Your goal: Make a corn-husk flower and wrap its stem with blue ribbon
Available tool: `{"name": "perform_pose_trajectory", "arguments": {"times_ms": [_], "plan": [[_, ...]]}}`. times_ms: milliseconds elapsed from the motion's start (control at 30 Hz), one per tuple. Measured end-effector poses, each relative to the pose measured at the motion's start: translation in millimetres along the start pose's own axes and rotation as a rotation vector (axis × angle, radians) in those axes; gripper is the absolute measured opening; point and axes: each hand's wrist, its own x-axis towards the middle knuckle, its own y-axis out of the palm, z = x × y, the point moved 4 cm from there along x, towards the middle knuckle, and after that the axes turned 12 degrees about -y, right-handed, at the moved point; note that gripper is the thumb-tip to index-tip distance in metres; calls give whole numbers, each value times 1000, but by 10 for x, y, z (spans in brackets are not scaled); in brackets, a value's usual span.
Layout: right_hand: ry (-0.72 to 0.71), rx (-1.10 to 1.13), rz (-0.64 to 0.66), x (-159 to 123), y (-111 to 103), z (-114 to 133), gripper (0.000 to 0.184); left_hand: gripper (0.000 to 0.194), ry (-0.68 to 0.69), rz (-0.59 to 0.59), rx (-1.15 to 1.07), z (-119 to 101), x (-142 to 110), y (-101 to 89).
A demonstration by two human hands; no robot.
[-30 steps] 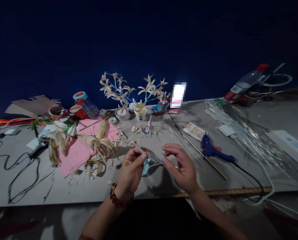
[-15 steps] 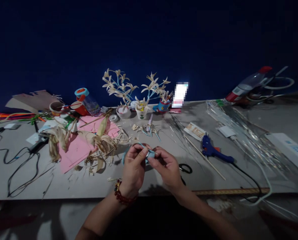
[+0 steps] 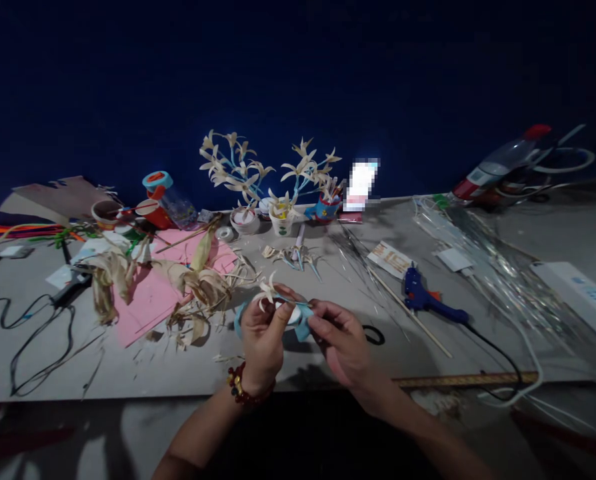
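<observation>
In the head view, my left hand [image 3: 262,347] is closed, thumb against fingers, on the stem of a small cream flower [image 3: 268,290]. The flower's pale petals stick up above the fingers. Pale blue tape [image 3: 304,323] stretches between my hands, with a white round piece beside it that looks like a roll core. My right hand [image 3: 345,343] pinches the tape's right end. More blue shows left of my left hand, largely covered by it. Black scissor handles [image 3: 375,335] lie just past my right hand.
Several similar flowers [image 3: 305,257] lie ahead, below cups holding flower branches [image 3: 235,163]. To the left, dried husks [image 3: 211,287] cover pink sheets [image 3: 138,310]. A blue glue gun [image 3: 433,300], a thin stick [image 3: 418,320] and clear plastic packets [image 3: 498,267] lie to the right.
My hands have moved slightly apart, the right one to the right. The flower's petals now show above my left hand, and a longer piece of blue tape spans between the hands.
</observation>
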Motion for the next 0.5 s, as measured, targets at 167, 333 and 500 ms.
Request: {"name": "perform_pose_trajectory", "arguments": {"times_ms": [167,333,500], "plan": [[88,51,13,7,6,74,29,4,197,73,128,-132,-5,30],[113,112,-33,15,-28,96,27,8,264,105,287,-191,-22,19],[162,150,-39,27,-53,99,26,7,285,183,357,-238,-45,26]]}}
